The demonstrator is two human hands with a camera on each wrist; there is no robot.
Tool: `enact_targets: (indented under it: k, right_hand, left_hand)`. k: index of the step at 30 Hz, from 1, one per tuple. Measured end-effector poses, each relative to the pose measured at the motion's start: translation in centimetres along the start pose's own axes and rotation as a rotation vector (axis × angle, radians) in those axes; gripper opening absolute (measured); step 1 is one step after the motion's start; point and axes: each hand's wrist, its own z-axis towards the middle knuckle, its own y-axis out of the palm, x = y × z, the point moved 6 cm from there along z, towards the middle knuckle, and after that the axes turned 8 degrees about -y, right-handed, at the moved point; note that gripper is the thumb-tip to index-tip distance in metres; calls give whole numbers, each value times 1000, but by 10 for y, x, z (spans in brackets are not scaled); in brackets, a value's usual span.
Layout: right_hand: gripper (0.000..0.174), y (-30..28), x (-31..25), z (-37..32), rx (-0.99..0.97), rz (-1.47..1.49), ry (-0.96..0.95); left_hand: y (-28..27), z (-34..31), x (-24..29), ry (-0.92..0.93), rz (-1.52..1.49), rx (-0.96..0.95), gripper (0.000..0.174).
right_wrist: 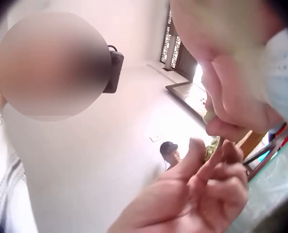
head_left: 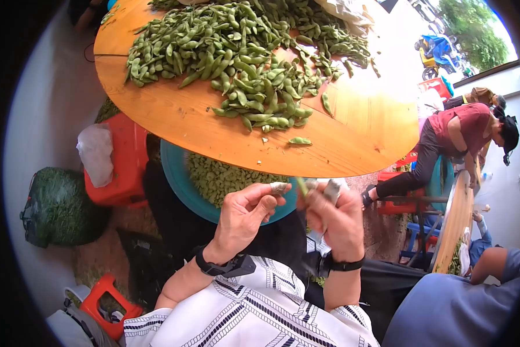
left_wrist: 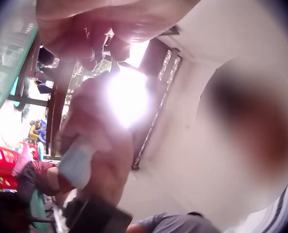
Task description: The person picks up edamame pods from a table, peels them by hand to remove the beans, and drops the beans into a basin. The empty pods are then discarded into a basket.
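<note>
Edamame pods [head_left: 202, 49] cover the wooden bench [head_left: 352, 139] at upper centre. Below, a teal basin [head_left: 197, 207] holds shelled beans [head_left: 213, 180]; the right hand [head_left: 336, 222], beside the left hand [head_left: 242, 220], pinches a green pod [head_left: 302, 186].

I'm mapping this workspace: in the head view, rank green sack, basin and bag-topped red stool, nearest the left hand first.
1. Basin, just beyond the left hand.
2. Red stool, left of the basin.
3. Green sack, left of the stool.
</note>
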Motion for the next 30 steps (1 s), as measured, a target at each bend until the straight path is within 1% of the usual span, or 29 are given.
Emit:
enact_targets:
  k: [1, 2, 3, 5, 6, 7, 8, 9, 11, 12, 13, 14, 16, 18, 21, 24, 26, 28, 30]
  right_hand:
    - [18, 7, 10, -7, -96, 74, 77]
    - [18, 14, 17, -14, -108, 151, 127]
    - [18, 22, 23, -19, -119, 230, 177]
    - [18, 27, 34, -22, -147, 292, 201]
    - [18, 27, 36, -22, -168, 116, 152]
    - [19, 29, 35, -22, -187, -62, 100]
    - [24, 34, 24, -23, -148, -251, -77]
    - [30, 38, 20, -24, -167, -362, -165]
    - [35, 41, 24, -28, -276, -380, -197]
    - [35, 42, 29, -29, -275, -379, -195]
    - [37, 44, 31, -30, -254, -396, -274]
    - [39, 46, 30, -31, -233, -413, -353]
    - [41, 46, 31, -30, -231, -432, -359]
    - [43, 46, 31, -30, -227, -452, -365]
    - [41, 46, 31, -29, -217, -461, -348]
    - [40, 46, 30, -29, -234, -442, -380]
    - [38, 46, 29, -30, -275, -430, -325]
    - [38, 44, 30, -30, -264, -446, -341]
    - [38, 43, 33, -31, -251, -463, -355]
  left_hand:
    - [2, 1, 1, -10, -113, -59, 37]
    - [4, 1, 4, -15, -205, -59, 38]
    - [0, 1, 0, -20, -200, -46, 38]
    - [-6, 2, -7, -19, -279, -68, 33]
    - [-9, 0, -8, -67, -306, -44, 28]
    - [-11, 0, -10, -72, -298, -43, 28]
    - [-17, 0, -11, -38, -265, 18, 28]
    - [-22, -1, -11, -5, -233, 79, 29]
    - [-23, -3, -8, 10, -196, 116, 28]
    - [-25, -4, -7, 19, -140, 155, 26]
    - [-27, -5, -6, 28, -83, 194, 24]
    - [-26, -6, -6, 27, -83, 194, 24]
    - [-26, -8, 0, 79, 126, 286, 21]
    - [-27, -9, 2, 93, 176, 301, 20]
    - [-27, -9, 4, 121, 253, 329, 18]
    - [-28, -10, 5, 136, 298, 362, 16]
    - [-28, -11, 5, 137, 317, 383, 15]
    - [-23, -15, 13, 253, 464, 414, 13]
    - [-23, -13, 8, 255, 468, 398, 11]
